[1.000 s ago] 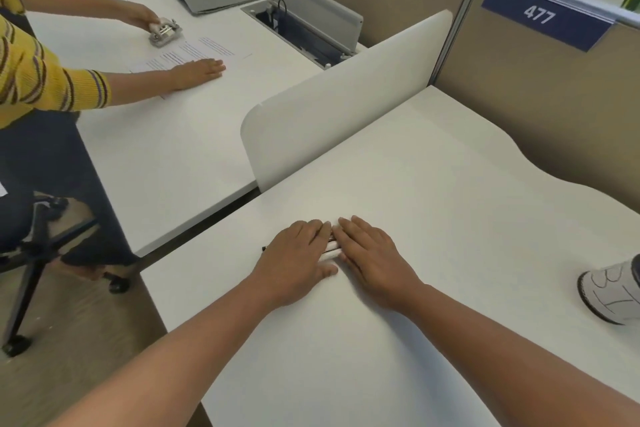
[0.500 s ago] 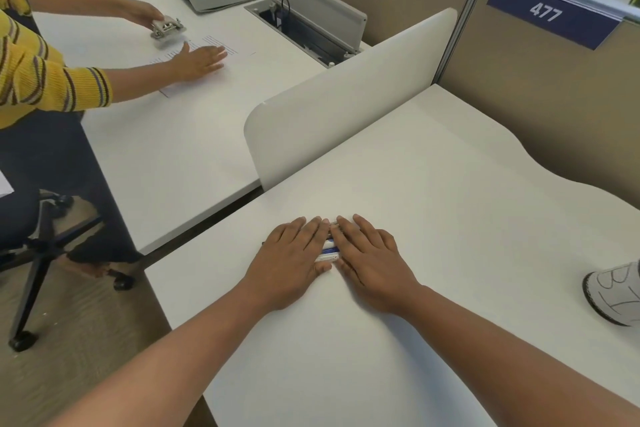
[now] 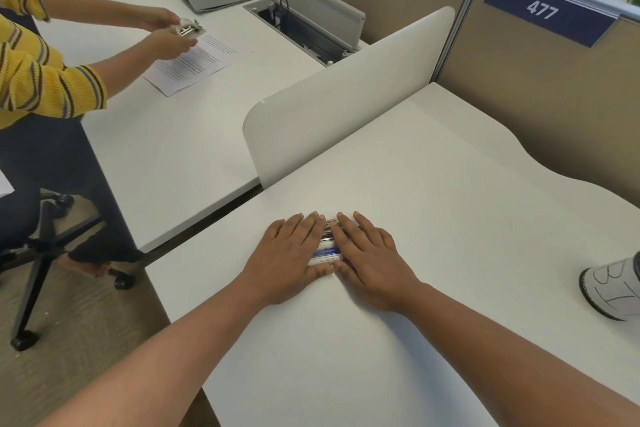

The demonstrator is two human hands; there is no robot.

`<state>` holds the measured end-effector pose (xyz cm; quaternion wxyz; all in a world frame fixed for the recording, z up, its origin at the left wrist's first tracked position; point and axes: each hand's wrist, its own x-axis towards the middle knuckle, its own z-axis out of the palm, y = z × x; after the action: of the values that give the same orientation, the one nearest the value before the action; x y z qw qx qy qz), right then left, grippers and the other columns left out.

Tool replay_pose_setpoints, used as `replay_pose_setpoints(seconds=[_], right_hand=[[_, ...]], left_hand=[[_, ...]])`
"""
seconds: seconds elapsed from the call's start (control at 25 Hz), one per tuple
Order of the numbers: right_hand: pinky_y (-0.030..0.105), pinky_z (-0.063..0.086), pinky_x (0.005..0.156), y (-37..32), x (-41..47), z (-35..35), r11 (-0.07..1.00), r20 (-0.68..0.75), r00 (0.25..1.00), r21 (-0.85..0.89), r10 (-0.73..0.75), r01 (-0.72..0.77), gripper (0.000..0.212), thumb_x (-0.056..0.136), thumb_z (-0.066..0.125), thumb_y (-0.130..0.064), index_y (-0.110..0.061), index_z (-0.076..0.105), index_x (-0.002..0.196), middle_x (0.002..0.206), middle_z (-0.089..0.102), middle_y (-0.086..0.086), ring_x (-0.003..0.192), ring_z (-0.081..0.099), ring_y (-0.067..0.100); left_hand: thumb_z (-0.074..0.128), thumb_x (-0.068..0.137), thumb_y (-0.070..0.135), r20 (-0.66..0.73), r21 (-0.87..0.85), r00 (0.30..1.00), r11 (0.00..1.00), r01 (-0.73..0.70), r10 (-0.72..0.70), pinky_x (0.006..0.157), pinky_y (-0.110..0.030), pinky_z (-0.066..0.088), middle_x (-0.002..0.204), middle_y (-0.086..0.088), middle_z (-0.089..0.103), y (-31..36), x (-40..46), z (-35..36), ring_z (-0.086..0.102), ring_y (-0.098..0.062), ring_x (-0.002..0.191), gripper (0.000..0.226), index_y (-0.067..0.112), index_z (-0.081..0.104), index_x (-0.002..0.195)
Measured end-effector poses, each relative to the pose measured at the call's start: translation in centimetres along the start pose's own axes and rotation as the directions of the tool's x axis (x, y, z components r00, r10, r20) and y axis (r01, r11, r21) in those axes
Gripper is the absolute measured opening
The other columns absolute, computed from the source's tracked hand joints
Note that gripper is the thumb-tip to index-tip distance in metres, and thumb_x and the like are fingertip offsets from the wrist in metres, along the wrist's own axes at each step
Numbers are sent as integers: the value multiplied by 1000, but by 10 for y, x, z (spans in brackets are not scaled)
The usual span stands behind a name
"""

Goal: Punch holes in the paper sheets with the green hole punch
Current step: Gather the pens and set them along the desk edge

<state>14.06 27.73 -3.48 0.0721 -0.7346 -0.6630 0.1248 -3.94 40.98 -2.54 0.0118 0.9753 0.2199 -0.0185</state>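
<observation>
Both the left hand [image 3: 289, 255] and right hand [image 3: 369, 258] lay flat, fingers straight, flanking a small white-and-blue object [image 3: 325, 250] on the white bench [image 3: 450, 218]; no green hole punch or paper sheets lay there, so punching looked unstarted.

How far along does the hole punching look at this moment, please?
Nothing looks done: no green hole punch or paper sheets show on the near desk. In hand: the left hand and right hand lie flat beside a small blue-and-white object. All punching remains.
</observation>
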Motion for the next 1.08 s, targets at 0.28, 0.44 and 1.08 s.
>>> replay_pose_setpoints(seconds=[0.28,0.44,1.08], right_hand=[[43,8,123,-3,-3,-6,999,8,1000,40,2,-3,70,102,23,-55,-23,8,162,171,-3,-3,156,-10,20],[43,8,123,-2,-5,-6,997,-8,1000,78,4,-4,70,101,30,-53,-26,7,162,170,-4,-4,156,-11,19],[54,36,106,-2,-13,-6,981,-269,959,142,-87,129,16,96,54,-31,-17,62,101,155,42,9,147,29,34]], left_hand=[[21,94,77,-23,-18,1000,1000,5,-5,113,-47,36,159,-8,40,-1,-1,1,41,-30,143,92,10,35,155],[19,91,81,-38,-38,999,999,19,-21,113,-47,36,160,-8,39,-1,-1,-1,40,-30,143,97,11,34,155],[59,92,42,-489,-104,872,994,-40,-16,85,-42,39,114,-2,67,14,-26,8,52,-28,109,28,16,69,89]])
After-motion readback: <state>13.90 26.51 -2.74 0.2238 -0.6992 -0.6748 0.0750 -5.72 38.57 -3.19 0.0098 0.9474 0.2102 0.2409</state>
